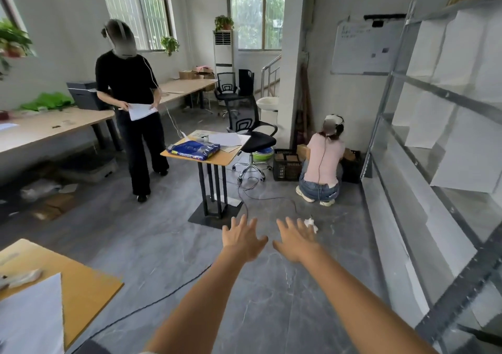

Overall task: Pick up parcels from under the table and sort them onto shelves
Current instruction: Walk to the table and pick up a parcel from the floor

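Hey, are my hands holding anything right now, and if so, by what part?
Nothing is held. The left hand and right hand are both open, fingers spread, stretched out over the grey marbled floor.

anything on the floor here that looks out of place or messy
Yes. A crumpled white paper lies loose on the grey floor just beyond the right hand, and a black cable trails across the walkway from the small table. Flattened cardboard and plastic litter sit under the long desk at left. Both hands, left hand included, are empty.
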### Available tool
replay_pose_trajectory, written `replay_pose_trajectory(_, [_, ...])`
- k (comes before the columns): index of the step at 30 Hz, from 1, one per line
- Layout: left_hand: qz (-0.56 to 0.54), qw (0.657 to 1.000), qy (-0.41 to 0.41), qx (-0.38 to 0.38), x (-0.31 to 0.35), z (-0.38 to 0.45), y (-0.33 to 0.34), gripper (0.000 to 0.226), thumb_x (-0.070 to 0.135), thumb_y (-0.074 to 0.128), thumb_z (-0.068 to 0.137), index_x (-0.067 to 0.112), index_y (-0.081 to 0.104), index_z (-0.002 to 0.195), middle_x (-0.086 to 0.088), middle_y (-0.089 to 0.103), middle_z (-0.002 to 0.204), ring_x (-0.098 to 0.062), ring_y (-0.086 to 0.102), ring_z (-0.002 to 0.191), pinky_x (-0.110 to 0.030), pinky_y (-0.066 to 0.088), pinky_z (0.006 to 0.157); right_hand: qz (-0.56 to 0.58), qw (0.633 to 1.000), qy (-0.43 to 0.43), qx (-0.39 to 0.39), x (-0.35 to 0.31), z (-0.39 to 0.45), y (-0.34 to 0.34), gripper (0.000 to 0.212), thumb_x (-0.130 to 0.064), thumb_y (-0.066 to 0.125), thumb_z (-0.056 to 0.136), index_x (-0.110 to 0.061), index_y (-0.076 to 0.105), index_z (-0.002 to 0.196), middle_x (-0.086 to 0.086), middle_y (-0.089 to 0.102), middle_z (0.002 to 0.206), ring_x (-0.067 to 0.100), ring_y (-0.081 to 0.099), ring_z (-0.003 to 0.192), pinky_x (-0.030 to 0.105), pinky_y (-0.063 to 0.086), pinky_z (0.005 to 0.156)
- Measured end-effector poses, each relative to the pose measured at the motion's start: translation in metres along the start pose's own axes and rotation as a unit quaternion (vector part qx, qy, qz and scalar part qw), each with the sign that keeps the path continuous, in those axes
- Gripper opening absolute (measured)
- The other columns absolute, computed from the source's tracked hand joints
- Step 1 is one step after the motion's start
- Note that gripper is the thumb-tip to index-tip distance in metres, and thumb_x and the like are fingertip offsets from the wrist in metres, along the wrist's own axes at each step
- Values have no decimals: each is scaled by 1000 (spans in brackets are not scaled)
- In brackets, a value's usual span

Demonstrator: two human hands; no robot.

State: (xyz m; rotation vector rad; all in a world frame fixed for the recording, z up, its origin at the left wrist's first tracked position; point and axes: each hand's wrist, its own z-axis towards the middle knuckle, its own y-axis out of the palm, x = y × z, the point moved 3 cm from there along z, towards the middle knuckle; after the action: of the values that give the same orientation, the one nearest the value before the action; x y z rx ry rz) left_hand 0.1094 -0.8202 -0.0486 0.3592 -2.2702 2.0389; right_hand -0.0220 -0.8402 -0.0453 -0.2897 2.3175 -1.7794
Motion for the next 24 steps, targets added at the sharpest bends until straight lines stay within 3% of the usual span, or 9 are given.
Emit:
replay_pose_trajectory(8, [-21,998,-63,-11,-74,149,-7,66,54,36,91,23,24,149,-5,19,159,-30,15,146,-48,21,116,-24,998,-61,-19,-45,178,-29,66,-43,32,98,-16,6,153,12,3,162,37,2,148,54,6,119])
replay_pose_trajectory(16, [-29,990,-134,28,-166,284,-73,60,51,36,90,23,34,142,-7,40,145,-31,30,137,-48,30,108,-37,990,-139,3,-121,328,-90,65,-45,36,96,-15,16,150,12,20,157,35,23,143,51,22,113])
replay_pose_trajectory(24, [-21,975,-222,22,-270,388,-89,64,52,35,92,21,28,147,-8,28,155,-33,21,143,-50,25,113,-52,973,-223,-11,-209,481,-105,62,-45,37,96,-14,23,148,11,29,154,32,29,140,51,26,112])
